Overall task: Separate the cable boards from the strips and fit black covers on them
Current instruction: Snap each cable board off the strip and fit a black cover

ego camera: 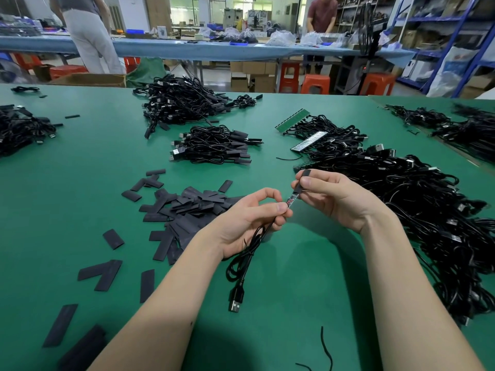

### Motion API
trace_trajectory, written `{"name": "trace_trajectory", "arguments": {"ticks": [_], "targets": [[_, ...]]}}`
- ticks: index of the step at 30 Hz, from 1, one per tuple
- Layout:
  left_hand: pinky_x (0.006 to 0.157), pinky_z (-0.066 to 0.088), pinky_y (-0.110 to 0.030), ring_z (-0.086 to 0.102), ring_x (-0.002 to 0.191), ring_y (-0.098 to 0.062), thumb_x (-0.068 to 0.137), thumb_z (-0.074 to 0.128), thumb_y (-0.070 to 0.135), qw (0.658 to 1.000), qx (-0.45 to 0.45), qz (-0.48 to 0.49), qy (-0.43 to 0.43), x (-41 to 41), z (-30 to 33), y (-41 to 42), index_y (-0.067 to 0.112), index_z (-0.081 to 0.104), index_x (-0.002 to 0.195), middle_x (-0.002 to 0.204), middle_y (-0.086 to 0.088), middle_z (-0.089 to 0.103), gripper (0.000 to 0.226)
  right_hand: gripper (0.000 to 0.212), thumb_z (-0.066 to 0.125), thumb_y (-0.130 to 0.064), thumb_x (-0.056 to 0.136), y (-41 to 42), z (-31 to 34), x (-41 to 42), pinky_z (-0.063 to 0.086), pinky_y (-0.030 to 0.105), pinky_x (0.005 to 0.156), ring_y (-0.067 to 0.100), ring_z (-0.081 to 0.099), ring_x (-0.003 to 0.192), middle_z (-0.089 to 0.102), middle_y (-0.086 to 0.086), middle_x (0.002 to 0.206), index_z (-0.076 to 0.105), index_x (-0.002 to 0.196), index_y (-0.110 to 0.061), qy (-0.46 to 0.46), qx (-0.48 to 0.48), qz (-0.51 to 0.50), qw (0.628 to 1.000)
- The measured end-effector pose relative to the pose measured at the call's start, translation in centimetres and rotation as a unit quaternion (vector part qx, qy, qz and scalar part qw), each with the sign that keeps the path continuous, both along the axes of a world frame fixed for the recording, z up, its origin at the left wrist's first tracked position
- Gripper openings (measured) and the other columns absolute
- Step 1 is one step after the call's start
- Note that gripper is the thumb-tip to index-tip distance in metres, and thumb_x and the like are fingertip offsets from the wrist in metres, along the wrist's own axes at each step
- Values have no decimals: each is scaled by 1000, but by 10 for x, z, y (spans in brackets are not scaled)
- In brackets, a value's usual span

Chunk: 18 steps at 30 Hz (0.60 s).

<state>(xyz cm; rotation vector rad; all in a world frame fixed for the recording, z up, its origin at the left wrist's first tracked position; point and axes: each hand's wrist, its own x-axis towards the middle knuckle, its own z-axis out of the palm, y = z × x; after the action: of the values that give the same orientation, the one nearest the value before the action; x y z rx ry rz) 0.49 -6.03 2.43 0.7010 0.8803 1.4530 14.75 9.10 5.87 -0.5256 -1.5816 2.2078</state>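
Bench: smooth green mat with a soft sheen. Loose covers: flat, matt black sleeves, seemingly plastic. Cable: glossy black plastic jacket ending in a USB plug with a bright metal shell. Strips: green circuit-board material, semi-gloss. Stools: shiny orange-red plastic.

A green worktable is filling the near view. Beyond it, from ten to two o'clock, a long blue-topped bench is running across the room. Orange plastic stools and cardboard boxes are sitting under it at one o'clock. Blue metal shelving is standing at two o'clock. Two people are standing by the bench, and bright light is coming from the far end at twelve o'clock.
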Motion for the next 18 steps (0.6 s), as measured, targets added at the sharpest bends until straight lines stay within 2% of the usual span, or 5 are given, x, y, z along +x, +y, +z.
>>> {"name": "trace_trajectory", "arguments": {"ticks": [7, 11, 13, 16, 18], "targets": [[59, 52, -14, 59, 63, -6, 89, 67, 6, 1000, 2, 19, 2, 0, -2, 3, 15, 53, 94, 82, -4, 68, 18, 16, 75, -9, 74, -3, -4, -4, 57, 18, 75, 15, 73, 84, 76, 8, 94, 77, 89, -13, 2, 61, 55, 997], [58, 52, -14, 59, 63, -7, 87, 66, 7, 1000, 4, 16, 2, -2, -2, 2, 16, 53, 94, 82, -4, 69, 17, 27, 83, -15, 69, -3, -6, -7, 57, 18, 76, 14, 73, 83, 75, 9, 94, 74, 93, -10, 4, 49, 80, 996], [59, 53, -15, 61, 64, -8, 89, 68, 5, 1000, 6, 21, -4, -1, -3, 3, 14, 53, 96, 82, -5, 69, 19, 25, 82, -14, 71, -2, -6, -6, 57, 18, 74, 15, 73, 78, 75, 10, 93, 75, 94, -9, -4, 43, 79, 996], [61, 54, -17, 63, 65, -10, 83, 73, 12, 996, 0, 94, 4, 2, -5, 9, 12, 54, 98, 83, -7, 72, 24, 26, 75, -10, 75, -3, -10, -11, 57, 19, 73, 16, 73, 76, 75, 10, 91, 73, 100, -3, 4, 29, 20, 999], [64, 54, -19, 65, 65, -12, 84, 75, 14, 983, 1, 170, 64, 4, -8, 14, 13, 55, 98, 84, -7, 74, 24, 30, 74, -10, 74, -3, -12, -15, 57, 18, 73, 14, 73, 77, 75, 10, 89, 71, 102, -1, 10, 13, -29, 999]]}}
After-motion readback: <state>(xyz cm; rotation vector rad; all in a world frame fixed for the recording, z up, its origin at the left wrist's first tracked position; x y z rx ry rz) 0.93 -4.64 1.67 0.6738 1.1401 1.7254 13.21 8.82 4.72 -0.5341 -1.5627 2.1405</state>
